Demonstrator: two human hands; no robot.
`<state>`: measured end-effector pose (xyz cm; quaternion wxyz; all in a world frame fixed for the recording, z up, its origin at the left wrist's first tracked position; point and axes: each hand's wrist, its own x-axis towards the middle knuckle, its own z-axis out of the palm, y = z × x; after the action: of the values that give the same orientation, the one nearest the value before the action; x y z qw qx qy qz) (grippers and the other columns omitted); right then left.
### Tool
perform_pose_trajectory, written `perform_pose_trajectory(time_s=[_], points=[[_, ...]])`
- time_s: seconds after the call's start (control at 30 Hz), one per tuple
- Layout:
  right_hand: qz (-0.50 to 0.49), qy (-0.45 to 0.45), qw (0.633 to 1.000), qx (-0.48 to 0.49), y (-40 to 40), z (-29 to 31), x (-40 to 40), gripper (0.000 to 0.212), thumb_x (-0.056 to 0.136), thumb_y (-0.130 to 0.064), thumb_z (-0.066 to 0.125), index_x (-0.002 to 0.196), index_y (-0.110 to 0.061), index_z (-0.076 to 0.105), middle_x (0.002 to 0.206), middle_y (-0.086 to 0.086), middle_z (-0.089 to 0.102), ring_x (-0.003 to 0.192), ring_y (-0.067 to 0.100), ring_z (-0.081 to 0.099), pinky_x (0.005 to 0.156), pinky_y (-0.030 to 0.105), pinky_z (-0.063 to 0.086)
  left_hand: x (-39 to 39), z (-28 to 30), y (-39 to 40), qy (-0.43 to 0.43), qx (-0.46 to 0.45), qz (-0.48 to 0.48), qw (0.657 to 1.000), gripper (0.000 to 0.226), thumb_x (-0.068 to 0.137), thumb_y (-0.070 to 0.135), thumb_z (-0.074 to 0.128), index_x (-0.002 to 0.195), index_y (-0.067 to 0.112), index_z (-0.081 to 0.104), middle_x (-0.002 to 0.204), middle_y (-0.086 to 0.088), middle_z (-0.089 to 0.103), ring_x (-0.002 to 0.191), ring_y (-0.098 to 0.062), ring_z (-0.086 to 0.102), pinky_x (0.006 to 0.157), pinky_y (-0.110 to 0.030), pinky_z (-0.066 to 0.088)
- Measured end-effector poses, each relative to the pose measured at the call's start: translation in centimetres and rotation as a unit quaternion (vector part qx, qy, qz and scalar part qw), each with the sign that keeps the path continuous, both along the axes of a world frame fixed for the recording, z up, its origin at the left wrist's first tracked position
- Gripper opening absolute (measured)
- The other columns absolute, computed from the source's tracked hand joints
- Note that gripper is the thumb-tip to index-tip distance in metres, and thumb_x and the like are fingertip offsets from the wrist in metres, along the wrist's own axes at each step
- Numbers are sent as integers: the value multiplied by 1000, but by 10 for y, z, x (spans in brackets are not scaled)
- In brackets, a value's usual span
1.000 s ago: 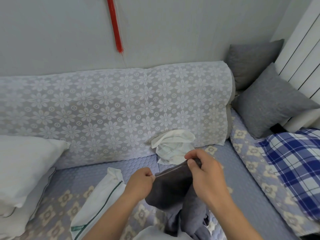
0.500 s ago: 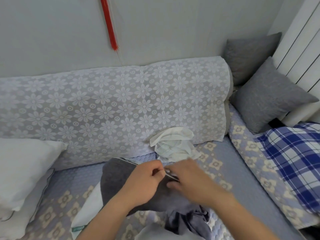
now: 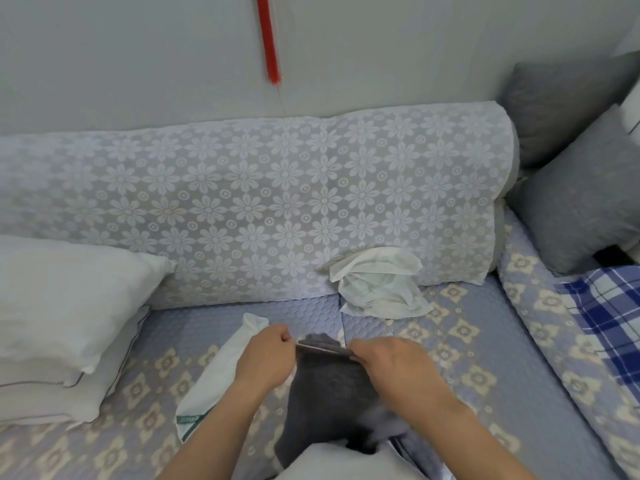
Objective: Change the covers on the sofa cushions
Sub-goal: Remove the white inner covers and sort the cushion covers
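Your left hand (image 3: 268, 355) & right hand (image 3: 393, 363) both hold the top edge of the dark grey cover (image 3: 329, 386), low centre of view, over the sofa seat (image 3: 433, 341). Left fingers are curled into a pinch on the edge's left end; right fingers curl over & pinch its right end. The edge runs taut between the 2 hands, w/ a thin pale line along it. The rest of the grey cover hangs down toward you and bunches at the bottom, partly on a pale cushion (image 3: 339, 462) at the frame's lower edge.

Just left of your left forearm lies a white cover w/ green trim (image 3: 214, 379), flat on the seat. A crumpled white mesh cloth (image 3: 377, 289) sits against the floral backrest (image 3: 242, 209), behind your hands. 2 white pillows (image 3: 59, 306) are stacked at far left. At right: 2 grey cushions (image 3: 581, 206) in the corner & a blue plaid cloth (image 3: 609, 306) near them. A red tassel (image 3: 270, 39) hangs on the wall.
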<state>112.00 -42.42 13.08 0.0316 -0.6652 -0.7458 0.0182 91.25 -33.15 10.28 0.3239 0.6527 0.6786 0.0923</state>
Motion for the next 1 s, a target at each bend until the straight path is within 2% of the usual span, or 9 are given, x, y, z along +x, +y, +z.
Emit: perform_pose_trajectory(time_s=[0.2, 0.3, 0.43, 0.57, 0.63, 0.7, 0.8, 0.9, 1.0], points=[[-21, 35, 998, 37, -6, 19, 26, 21, 89, -35, 69, 81, -31, 50, 61, -7, 54, 55, 16, 56, 48, 32, 39, -41, -18, 28, 65, 16, 78, 995, 19, 91, 15, 45, 74, 17, 53, 85, -6, 66, 82, -28, 61, 74, -37, 49], [-52, 98, 994, 0, -12, 27, 49, 22, 102, -43, 47, 88, -29, 58, 77, -8, 64, 74, 15, 61, 65, 36, 49, -61, -17, 33, 40, 54, 132, 989, 21, 94, 13, 48, 73, 16, 53, 78, -6, 63, 72, -24, 56, 60, -35, 39], [-95, 172, 980, 21, -17, 21, 68, 15, 99, -27, 59, 85, -28, 65, 76, -13, 58, 71, 6, 52, 62, 22, 39, -63, -10, 41, -138, 72, 182, 971, 29, 93, 8, 56, 65, 15, 57, 88, -11, 59, 82, -31, 58, 70, -39, 41], [-227, 204, 952, 11, -22, 9, 98, 19, 98, -16, 57, 81, -26, 57, 79, -9, 53, 76, 18, 53, 64, 31, 33, -65, 24, 35, -610, -118, 177, 763, 31, 89, 1, 47, 61, 12, 54, 132, -19, 64, 126, -30, 57, 113, -44, 36], [-287, 250, 925, -13, -25, 6, 113, 23, 101, -15, 53, 79, -24, 56, 82, 1, 61, 83, 29, 61, 67, 38, 38, -70, 44, 30, -678, -171, 76, 710, 24, 88, 12, 59, 64, 13, 58, 141, -20, 58, 133, -36, 54, 114, -56, 34], [-295, 333, 895, -16, -25, 13, 113, 23, 103, -14, 50, 82, -16, 61, 84, 6, 66, 85, 28, 62, 73, 41, 44, -64, 47, 26, -637, -179, -15, 749, 16, 82, 25, 80, 86, 13, 70, 144, -13, 58, 135, -34, 53, 111, -60, 38], [-236, 391, 890, -9, -19, 30, 91, 24, 102, -14, 49, 86, -23, 64, 82, -9, 68, 84, 8, 63, 77, 27, 46, -22, 26, 3, -349, -175, -163, 906, 67, 81, 40, 82, 140, 43, 51, 150, 22, 46, 138, -6, 45, 111, -39, 43], [-144, 378, 914, -23, -10, 49, 64, 25, 102, -16, 50, 87, -30, 64, 80, -17, 67, 81, 1, 62, 73, 19, 45, 35, -13, -27, -239, -190, -234, 923, 103, 77, 50, 83, 156, 48, 17, 157, 27, 22, 145, -1, 26, 116, -33, 34], [-113, 342, 933, 19, -2, 71, 57, 18, 101, -21, 52, 90, -28, 65, 81, -14, 68, 82, 2, 62, 75, 23, 46, 73, -35, -49, -236, -142, -281, 919, 94, 74, 47, 83, 150, 43, 26, 150, 23, 35, 138, 2, 37, 114, -27, 37]])
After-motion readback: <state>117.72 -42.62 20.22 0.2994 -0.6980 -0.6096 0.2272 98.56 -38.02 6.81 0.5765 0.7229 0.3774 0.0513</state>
